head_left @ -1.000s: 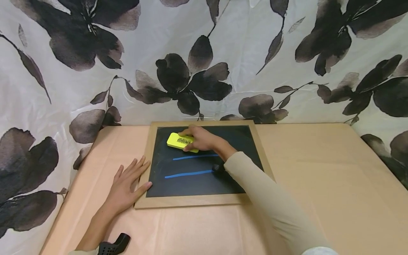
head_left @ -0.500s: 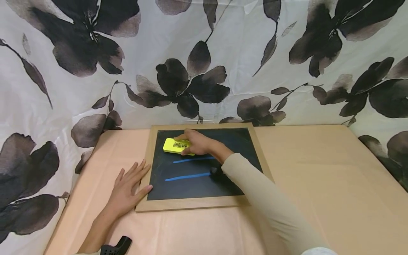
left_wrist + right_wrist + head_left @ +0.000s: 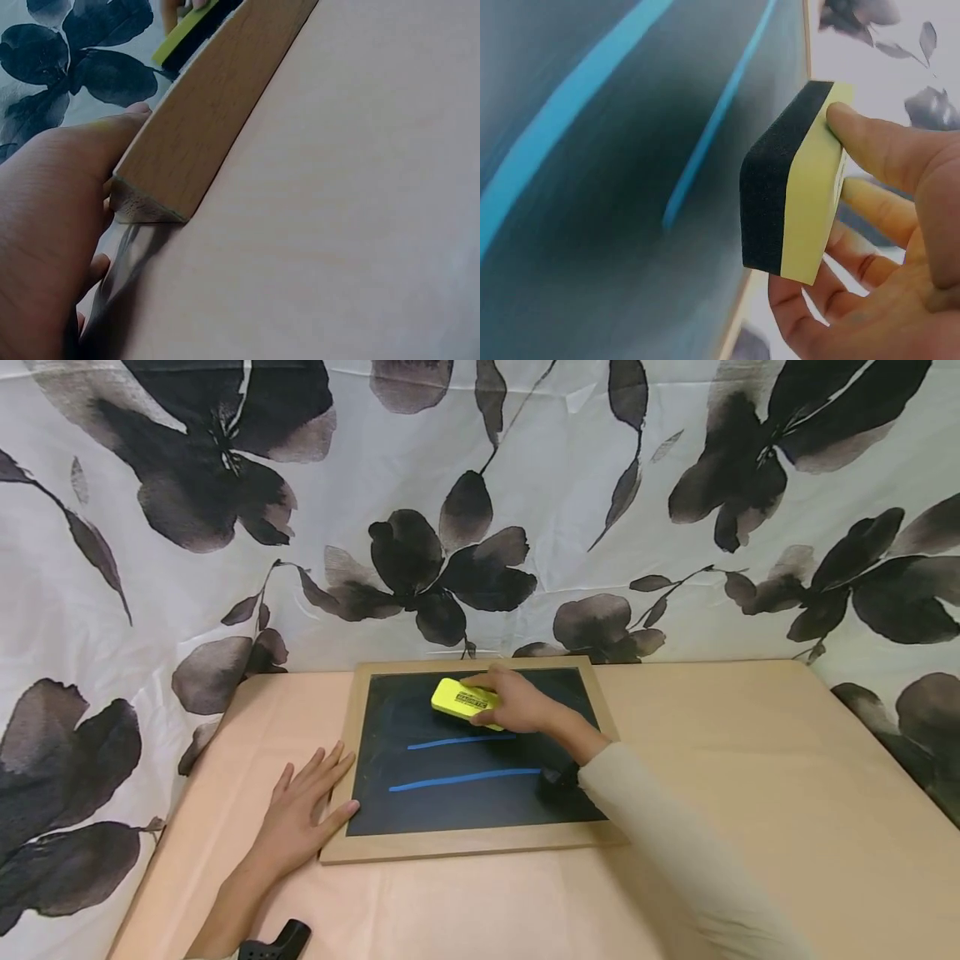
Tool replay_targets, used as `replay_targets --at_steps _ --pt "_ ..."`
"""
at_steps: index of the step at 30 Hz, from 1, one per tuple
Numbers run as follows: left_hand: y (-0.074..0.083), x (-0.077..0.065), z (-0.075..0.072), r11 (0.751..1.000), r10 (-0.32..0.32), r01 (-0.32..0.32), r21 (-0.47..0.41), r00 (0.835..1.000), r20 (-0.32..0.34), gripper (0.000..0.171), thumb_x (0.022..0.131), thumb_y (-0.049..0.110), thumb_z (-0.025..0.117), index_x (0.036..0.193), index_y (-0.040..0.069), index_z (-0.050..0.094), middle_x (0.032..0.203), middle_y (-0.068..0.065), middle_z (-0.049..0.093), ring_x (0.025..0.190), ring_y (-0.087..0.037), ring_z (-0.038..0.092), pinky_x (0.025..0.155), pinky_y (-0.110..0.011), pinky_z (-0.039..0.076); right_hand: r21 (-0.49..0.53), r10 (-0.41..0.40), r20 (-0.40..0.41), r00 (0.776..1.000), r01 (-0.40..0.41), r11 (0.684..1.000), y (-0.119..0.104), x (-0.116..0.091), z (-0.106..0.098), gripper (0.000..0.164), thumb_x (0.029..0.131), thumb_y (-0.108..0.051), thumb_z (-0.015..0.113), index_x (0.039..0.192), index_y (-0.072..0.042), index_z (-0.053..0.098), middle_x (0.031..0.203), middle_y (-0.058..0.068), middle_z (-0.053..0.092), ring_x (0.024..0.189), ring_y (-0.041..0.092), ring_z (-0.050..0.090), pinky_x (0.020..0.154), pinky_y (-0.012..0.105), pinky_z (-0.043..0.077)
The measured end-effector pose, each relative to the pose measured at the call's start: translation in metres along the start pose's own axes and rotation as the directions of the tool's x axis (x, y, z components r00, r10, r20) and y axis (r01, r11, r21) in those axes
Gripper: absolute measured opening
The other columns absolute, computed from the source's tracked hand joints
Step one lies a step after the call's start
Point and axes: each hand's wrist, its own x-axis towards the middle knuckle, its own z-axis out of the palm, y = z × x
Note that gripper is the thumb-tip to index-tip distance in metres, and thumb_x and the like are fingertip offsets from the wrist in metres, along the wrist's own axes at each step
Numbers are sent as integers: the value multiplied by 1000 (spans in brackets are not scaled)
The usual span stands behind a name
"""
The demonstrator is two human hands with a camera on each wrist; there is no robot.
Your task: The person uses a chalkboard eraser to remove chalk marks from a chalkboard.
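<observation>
A yellow board eraser [image 3: 459, 697] with a black felt side [image 3: 769, 184] is over the upper part of a wood-framed blackboard [image 3: 480, 810]. My right hand [image 3: 521, 700] pinches it between thumb and fingers, felt toward the board. Two blue lines cross the board: an upper line [image 3: 450, 742] just below the eraser and a longer lower line [image 3: 457, 779]. My left hand [image 3: 303, 810], fingers spread, rests at the left side of the frame. In the left wrist view its thumb lies along the frame's edge [image 3: 202, 127].
The board lies on a table with a peach-coloured cover [image 3: 750, 760]. Behind and to the left hangs a white cloth [image 3: 585, 485] with dark flowers. A black wrist device [image 3: 277, 941] sits on the left wrist, and another dark one [image 3: 558, 777] is under the right wrist.
The right hand first shifted the eraser slightly left, then carried it right along the upper board. More of the blue lines shows now. The left hand has stayed on the frame.
</observation>
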Motion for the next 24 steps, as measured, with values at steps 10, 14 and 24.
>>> replay_targets --at_steps 10,14,24 --pt "1 -1 -1 1000 7 -7 -5 1000 1 64 81 39 61 137 20 38 143 -4 28 130 -32 22 101 -56 2 -15 139 -166 976 -143 990 56 -73 -29 61 74 -29 72 127 -7 51 97 9 53 83 23 45 67 33 39" --pt "-1 0 -1 1000 5 -5 -3 1000 4 64 81 39 61 137 20 37 143 -4 28 130 -31 22 101 -55 2 -5 142 -207 968 -146 989 68 -93 -31 61 72 -28 73 124 -4 52 92 8 52 78 22 46 64 31 39" --pt "1 1 0 1000 -1 1 -18 1000 9 64 81 39 62 137 20 37 143 -5 28 130 -31 21 101 -55 1 4 164 -240 957 -168 986 72 -101 -18 61 72 -31 73 124 -5 53 91 7 51 78 22 46 62 30 40"
